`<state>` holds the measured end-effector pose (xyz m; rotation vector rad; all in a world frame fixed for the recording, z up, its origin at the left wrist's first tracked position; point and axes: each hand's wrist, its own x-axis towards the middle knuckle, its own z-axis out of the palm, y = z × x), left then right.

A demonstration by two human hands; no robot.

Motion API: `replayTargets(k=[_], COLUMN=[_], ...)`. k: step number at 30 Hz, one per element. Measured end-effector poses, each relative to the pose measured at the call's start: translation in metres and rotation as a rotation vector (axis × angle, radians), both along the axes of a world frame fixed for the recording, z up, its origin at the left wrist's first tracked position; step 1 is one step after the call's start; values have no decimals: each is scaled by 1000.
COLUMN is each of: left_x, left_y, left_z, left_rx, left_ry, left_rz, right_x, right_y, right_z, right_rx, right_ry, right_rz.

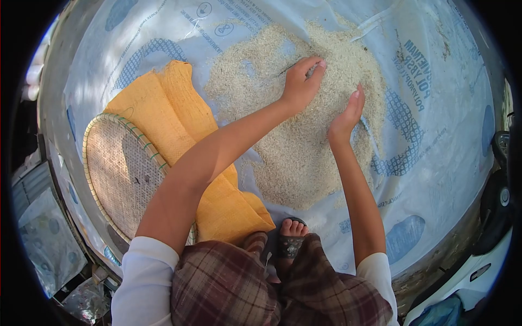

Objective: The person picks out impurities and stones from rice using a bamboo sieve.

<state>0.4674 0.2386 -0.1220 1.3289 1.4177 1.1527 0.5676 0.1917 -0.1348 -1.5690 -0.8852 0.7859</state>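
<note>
A broad heap of pale grain [296, 157] lies spread on a white plastic sheet [446, 130] printed with blue patterns. My left hand [304, 84] is over the upper middle of the grain, its fingers curled down and partly hidden; whether it holds any grain cannot be made out. To the right, my right hand [348, 117] rests on edge at the grain's right side, fingers together and slightly cupped, palm turned toward the heap. The two hands are apart. No tool shows in either of them.
On the left, a round woven tray [122, 168] with a green-bound rim leans over a folded orange sack [217, 201]. My sandalled foot [292, 233] stands at the sheet's lower edge. A motorbike part [495, 212] shows at the far right.
</note>
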Motion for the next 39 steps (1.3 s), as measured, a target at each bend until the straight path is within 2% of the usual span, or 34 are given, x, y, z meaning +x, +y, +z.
replayTargets(k=[2,3,4,5,6,7,8,9,11,14,17,18,20,23,26,28,30,32,33,35,37,39], left_x=[6,9,12,13,13,13,13,14,14,14,9,5,-5,-22,-53,-70,-97,-133,-145,-163,-190,-213], left_y=[-3,-4,-5,-5,-5,-6,-7,-9,-11,-18,-21,-19,-15,-13,-18,-26,-37,-57,-65,-85,-118,-147], left_z=[0,-2,-3,0,2,5,7,4,6,24,52,52,52,65,106,136,139,129,136,151,163,169], left_rx=[-327,-325,-417,-508,-506,-607,-707,-707,-832,-897,-884,-873,-773,-712,-604,-537,-489,-258,-233,-162,-90,-39], left_ry=[-171,-172,-374,-576,-574,-731,-890,-891,-1229,-1253,-1229,-1225,-1368,-1403,-1409,-1427,-1434,-1897,-1886,-1735,-1639,-1540], left_rz=[21,23,14,5,10,-9,-29,-23,-127,10,126,144,37,131,200,224,256,-86,-66,213,245,266], right_x=[-2,-5,-8,-9,-9,-8,-8,-8,-11,-16,-26,-31,-43,-68,-93,-115,-140,-165,-177,-198,-219,-244], right_y=[0,1,1,1,1,1,0,2,2,6,12,15,20,25,26,22,17,5,-1,-16,-35,-54], right_z=[3,4,6,6,6,6,5,5,8,15,19,30,53,90,116,132,149,158,161,170,178,179], right_rx=[-10,15,39,38,22,2,-2,5,9,-20,3,18,26,104,99,138,147,152,184,210,81,72], right_ry=[74,262,452,455,565,674,674,641,613,598,681,714,764,756,806,708,748,795,740,699,751,770], right_rz=[-10,-46,-80,-75,-88,-103,-101,-117,-126,-126,-128,-97,-48,33,105,180,259,344,455,588,812,862])
